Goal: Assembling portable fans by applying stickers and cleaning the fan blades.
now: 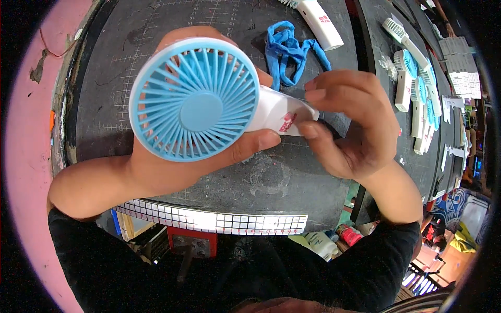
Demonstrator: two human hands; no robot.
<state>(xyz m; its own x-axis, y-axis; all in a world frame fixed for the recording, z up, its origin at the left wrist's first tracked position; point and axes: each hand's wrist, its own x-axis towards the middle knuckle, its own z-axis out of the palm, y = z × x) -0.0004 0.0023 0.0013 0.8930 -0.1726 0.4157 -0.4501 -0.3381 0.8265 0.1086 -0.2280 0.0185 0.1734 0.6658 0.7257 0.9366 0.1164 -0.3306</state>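
Fan (194,99), blue grille, white handle

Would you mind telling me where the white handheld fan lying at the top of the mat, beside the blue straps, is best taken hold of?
Grip the white fan around the middle of its long handle, coming from above with fingers across its width. It lies flat on the dark mat, its head cut off by the picture's edge, and the handle is bare and slim. The blue straps lie to its left, so approaching from the right looks clearer.

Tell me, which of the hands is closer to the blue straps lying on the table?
Right. The right hand pinches the fan's white handle just below the blue straps. The left hand cradles the fan head, farther off.
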